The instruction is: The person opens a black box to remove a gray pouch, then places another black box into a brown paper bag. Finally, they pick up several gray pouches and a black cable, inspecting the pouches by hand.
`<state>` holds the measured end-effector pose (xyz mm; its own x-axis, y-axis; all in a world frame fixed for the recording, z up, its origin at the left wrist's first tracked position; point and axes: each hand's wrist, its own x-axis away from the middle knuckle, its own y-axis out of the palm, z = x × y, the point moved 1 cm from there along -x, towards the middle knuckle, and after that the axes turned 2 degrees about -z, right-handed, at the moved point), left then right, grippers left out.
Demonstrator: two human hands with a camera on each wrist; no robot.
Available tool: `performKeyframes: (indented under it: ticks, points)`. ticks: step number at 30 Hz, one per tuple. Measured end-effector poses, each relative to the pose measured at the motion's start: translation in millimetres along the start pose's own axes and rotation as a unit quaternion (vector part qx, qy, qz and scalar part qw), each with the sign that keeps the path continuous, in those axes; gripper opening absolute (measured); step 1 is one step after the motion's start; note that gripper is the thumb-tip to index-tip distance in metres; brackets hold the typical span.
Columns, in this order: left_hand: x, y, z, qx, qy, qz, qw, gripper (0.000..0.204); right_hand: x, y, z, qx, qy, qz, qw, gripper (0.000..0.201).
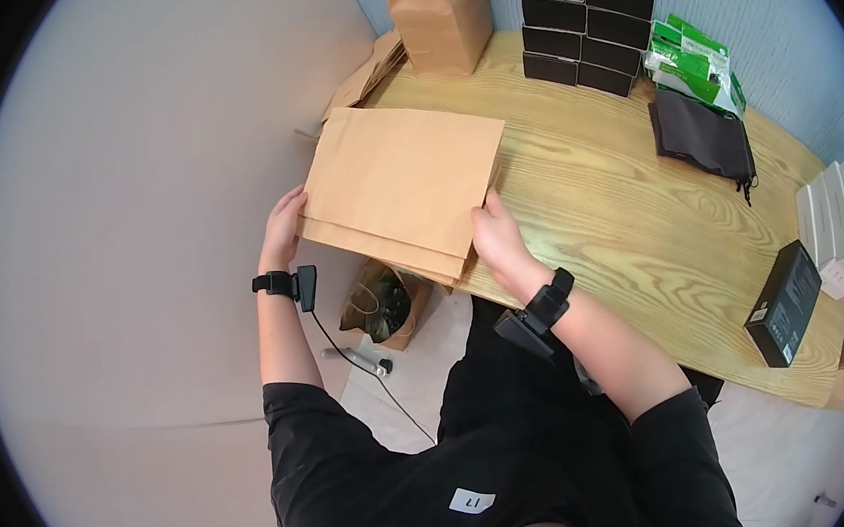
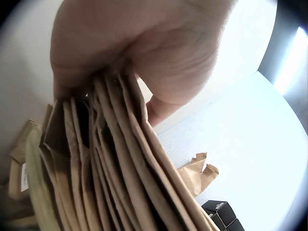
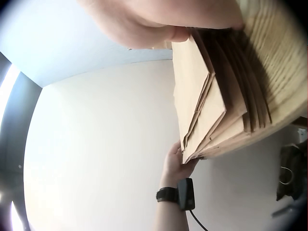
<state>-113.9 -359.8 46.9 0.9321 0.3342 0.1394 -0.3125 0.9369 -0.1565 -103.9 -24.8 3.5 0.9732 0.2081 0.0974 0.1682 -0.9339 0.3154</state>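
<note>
A stack of flat brown paper bags [image 1: 404,170] is held between both hands over the table's left front edge. My left hand [image 1: 283,227] grips its left side, and the thumb and fingers pinch many layered folds [image 2: 115,159] in the left wrist view. On the opposite side my right hand [image 1: 502,238] grips the stack, thumb on the top bag and fingers underneath. Seen from the right wrist, the bags [image 3: 202,96] fan apart slightly along their near edge, with the wooden surface close beneath.
An upright paper bag [image 1: 441,21], stacked black boxes [image 1: 581,19], green-white packets [image 1: 696,64] and a dark drawstring pouch [image 1: 696,129] line the back. One black box [image 1: 785,304] and white boxes [image 1: 840,217] sit right. A filled paper bag [image 1: 403,330] stands on the floor.
</note>
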Motion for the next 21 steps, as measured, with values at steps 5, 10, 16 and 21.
performKeyframes:
  ticks: [5,10,16,21]
  points:
    - [-1,1,-6,-0.077,0.049,0.067,0.994,0.039,-11,18,43,0.232,-0.099,0.097,0.963,0.06]
    - [1,-5,8,-0.101,0.075,0.077,0.989,0.042,21,5,-7,0.048,-0.001,0.053,0.997,0.066]
    - [33,3,44,-0.044,0.264,0.207,0.941,0.033,91,-52,-60,-0.119,0.013,-0.003,0.993,0.065]
    - [114,88,105,0.15,0.341,-0.102,0.922,0.027,170,-143,-111,-0.073,-0.052,-0.004,0.996,0.051]
